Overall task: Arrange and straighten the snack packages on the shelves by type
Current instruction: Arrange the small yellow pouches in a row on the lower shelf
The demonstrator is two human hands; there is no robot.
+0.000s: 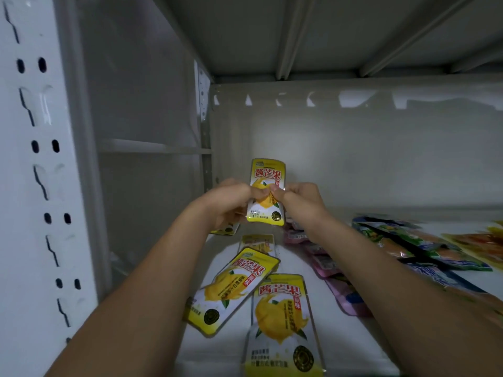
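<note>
Both hands hold one yellow mango snack pack (pixel 268 175) upright near the back of the shelf. My left hand (pixel 231 197) pinches its left edge and my right hand (pixel 302 198) pinches its right edge, thumbs on the front. Another yellow pack (pixel 227 228) peeks out under my left hand. On the shelf floor (pixel 294 257) below lie more yellow mango packs: one far back (pixel 258 242), one tilted (pixel 234 289) and one straight at the front (pixel 283 322). Pink packs (pixel 324 263) lie in a row under my right forearm.
Green, blue and orange packs (pixel 424 246) lie scattered on the right of the shelf, with yellow-orange packs (pixel 481 240) at the far right. A perforated white upright (pixel 40 186) stands on the left. The shelf above (pixel 299 36) is close overhead.
</note>
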